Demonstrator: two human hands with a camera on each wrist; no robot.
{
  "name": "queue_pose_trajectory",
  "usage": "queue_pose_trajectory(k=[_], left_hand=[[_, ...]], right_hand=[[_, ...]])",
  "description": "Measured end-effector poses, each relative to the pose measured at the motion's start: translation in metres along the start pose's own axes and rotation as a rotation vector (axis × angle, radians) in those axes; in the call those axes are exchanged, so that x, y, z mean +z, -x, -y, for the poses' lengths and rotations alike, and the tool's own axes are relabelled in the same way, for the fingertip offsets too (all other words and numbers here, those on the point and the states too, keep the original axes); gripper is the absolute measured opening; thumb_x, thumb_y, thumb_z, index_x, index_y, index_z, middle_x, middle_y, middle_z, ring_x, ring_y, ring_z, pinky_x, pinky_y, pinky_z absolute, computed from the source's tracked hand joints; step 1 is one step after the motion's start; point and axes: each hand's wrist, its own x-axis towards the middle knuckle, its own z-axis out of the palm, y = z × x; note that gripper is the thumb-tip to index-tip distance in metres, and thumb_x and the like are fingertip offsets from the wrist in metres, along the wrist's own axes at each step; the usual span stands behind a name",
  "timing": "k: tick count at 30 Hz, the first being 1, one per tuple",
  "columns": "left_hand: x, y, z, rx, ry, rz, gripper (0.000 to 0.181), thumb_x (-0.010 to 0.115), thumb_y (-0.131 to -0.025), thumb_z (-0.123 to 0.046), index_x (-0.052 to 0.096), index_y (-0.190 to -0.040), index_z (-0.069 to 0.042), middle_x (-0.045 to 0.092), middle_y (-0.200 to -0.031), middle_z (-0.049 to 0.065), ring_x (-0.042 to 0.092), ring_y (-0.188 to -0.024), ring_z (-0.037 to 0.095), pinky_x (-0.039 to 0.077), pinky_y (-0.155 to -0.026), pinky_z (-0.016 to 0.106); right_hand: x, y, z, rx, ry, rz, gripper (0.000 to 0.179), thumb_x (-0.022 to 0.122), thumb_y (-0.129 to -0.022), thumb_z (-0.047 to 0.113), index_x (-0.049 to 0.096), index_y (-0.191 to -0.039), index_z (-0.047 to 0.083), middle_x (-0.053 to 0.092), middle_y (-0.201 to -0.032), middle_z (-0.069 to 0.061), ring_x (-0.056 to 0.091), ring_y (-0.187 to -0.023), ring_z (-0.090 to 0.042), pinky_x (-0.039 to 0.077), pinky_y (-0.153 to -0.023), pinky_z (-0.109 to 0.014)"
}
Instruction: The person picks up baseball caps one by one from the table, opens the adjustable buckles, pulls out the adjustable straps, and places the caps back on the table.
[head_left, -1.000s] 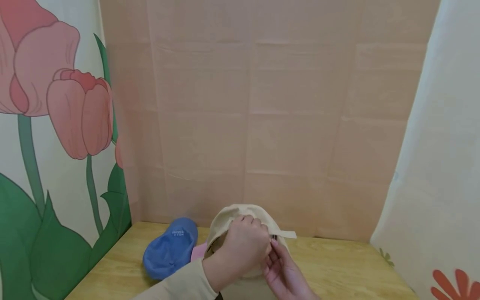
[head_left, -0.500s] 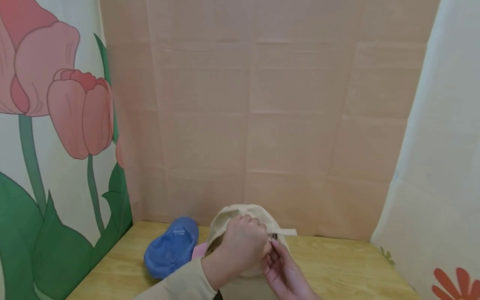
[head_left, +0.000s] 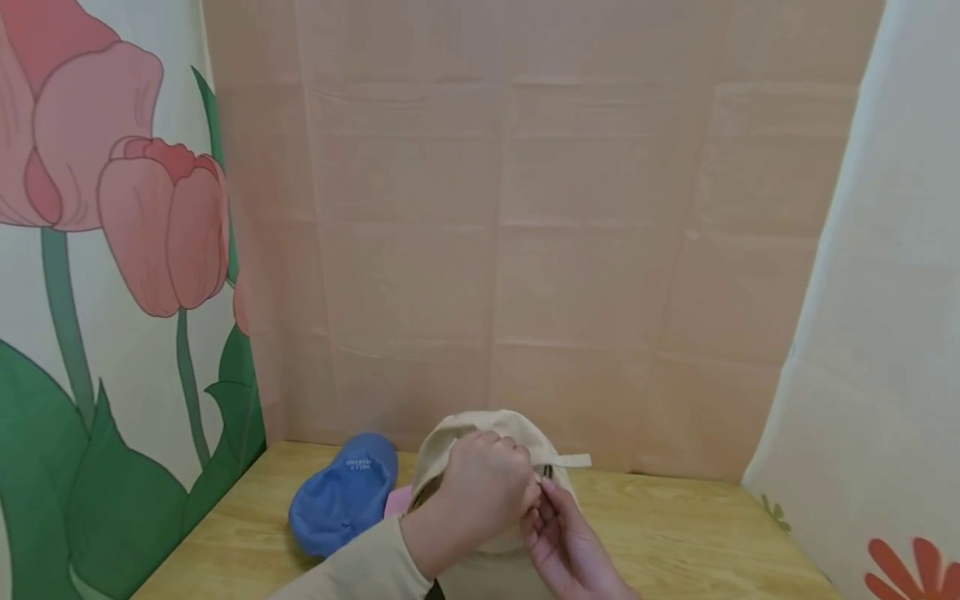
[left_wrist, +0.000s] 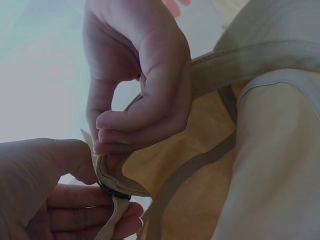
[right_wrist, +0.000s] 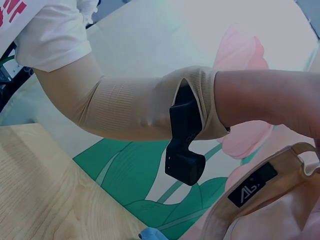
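Lower centre, the left hand [head_left: 483, 490] and right hand [head_left: 568, 546] are pinching the beige cap [head_left: 525, 427] by its buckle [left_wrist: 113, 193] while the strap end [head_left: 576, 460] is rising slightly, suggesting fine adjustment.

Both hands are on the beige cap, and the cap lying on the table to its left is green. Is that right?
Not quite: the cap to its left is blue, not green, as the head view shows. The left hand and right hand are on the beige cap.
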Motion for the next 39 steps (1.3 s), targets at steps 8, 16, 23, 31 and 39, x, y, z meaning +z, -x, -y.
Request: queue_pose_trajectory(k=[8, 16, 23, 31, 39], left_hand=[[0.003, -0.001, 0.004, -0.016, 0.008, -0.047, 0.030, 0.075, -0.070, -0.038, 0.054, -0.055, -0.023, 0.050, -0.053, -0.011, 0.047, -0.046, 0.006, 0.034, -0.041, 0.023], [0.007, -0.007, 0.037, -0.193, 0.189, -0.004, 0.036, 0.069, -0.071, -0.019, 0.042, -0.048, -0.021, 0.030, -0.048, -0.012, 0.024, -0.044, 0.004, 0.024, -0.039, 0.020], [0.004, -0.004, 0.032, -0.025, 0.344, -0.111, 0.020, 0.071, -0.075, -0.020, 0.060, -0.059, -0.021, 0.049, -0.055, -0.013, 0.041, -0.050, 0.002, 0.035, -0.049, 0.017], [0.006, -0.003, 0.032, 0.053, 0.457, -0.048, 0.018, 0.077, -0.080, -0.037, 0.074, -0.090, -0.023, 0.067, -0.087, -0.013, 0.064, -0.087, 0.006, 0.049, -0.085, 0.027], [0.008, -0.005, 0.034, 0.058, 0.481, 0.067, 0.023, 0.071, -0.085, -0.043, 0.073, -0.098, -0.024, 0.065, -0.094, -0.013, 0.061, -0.091, 0.005, 0.046, -0.090, 0.025]], right_hand=[[0.000, -0.001, 0.003, 0.014, -0.028, -0.028, 0.036, 0.037, -0.105, 0.017, 0.070, -0.093, 0.012, 0.070, -0.090, 0.006, 0.063, -0.083, -0.002, 0.047, -0.080, -0.011], [-0.005, 0.003, 0.007, -0.024, -0.032, -0.041, 0.036, 0.035, -0.106, 0.018, 0.068, -0.093, 0.012, 0.068, -0.090, 0.006, 0.062, -0.083, -0.003, 0.048, -0.078, -0.012], [-0.005, 0.003, 0.005, -0.017, -0.036, -0.079, 0.034, 0.037, -0.106, 0.020, 0.067, -0.092, 0.013, 0.069, -0.090, 0.006, 0.063, -0.083, -0.002, 0.049, -0.078, -0.013], [-0.003, 0.003, 0.003, 0.006, 0.005, -0.086, 0.035, 0.036, -0.106, 0.022, 0.070, -0.096, 0.017, 0.070, -0.090, 0.009, 0.063, -0.082, 0.000, 0.048, -0.078, -0.011], [-0.004, 0.003, 0.004, 0.020, -0.005, -0.060, 0.035, 0.036, -0.106, 0.022, 0.069, -0.096, 0.016, 0.070, -0.091, 0.009, 0.063, -0.084, 0.000, 0.048, -0.078, -0.011]])
